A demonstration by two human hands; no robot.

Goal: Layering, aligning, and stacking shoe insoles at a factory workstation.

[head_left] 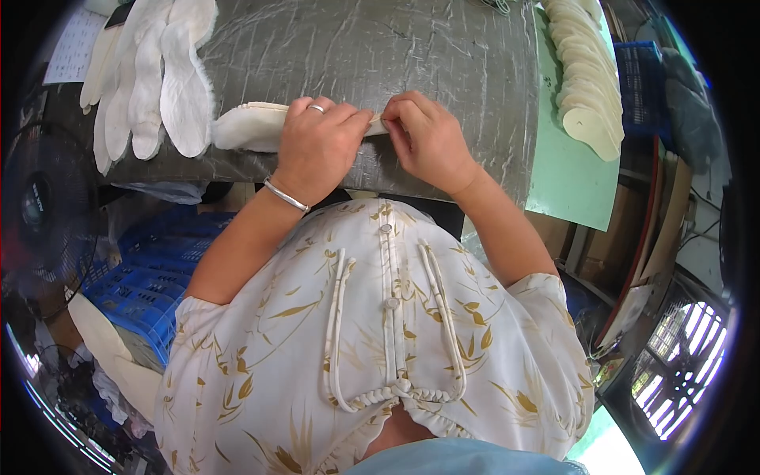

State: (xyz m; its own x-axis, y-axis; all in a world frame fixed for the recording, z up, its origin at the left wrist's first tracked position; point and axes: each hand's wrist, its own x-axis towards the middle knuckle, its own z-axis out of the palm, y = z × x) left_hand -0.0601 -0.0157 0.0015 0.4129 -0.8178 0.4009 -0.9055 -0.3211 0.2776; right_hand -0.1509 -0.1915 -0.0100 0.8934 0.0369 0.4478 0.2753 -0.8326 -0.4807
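Observation:
A cream insole with a white fuzzy lining (252,128) lies along the near part of the dark tabletop, its edge folded or doubled. My left hand (318,149), with a ring and a bracelet, is closed over its middle. At the insole's right end, the fingertips of my right hand (429,141) pinch the narrow tip. My fingers hide much of the stretch between the two hands. To the left, several white fuzzy insoles (187,103) lie overlapping in a row.
A dark grey worktable (356,55) has a scuffed, shiny cover. On the green board (568,186) at right, cream insoles (587,87) overlap in a long row. A black fan (39,202) stands at left, above blue crates (142,297). Another blue crate (640,83) sits at far right.

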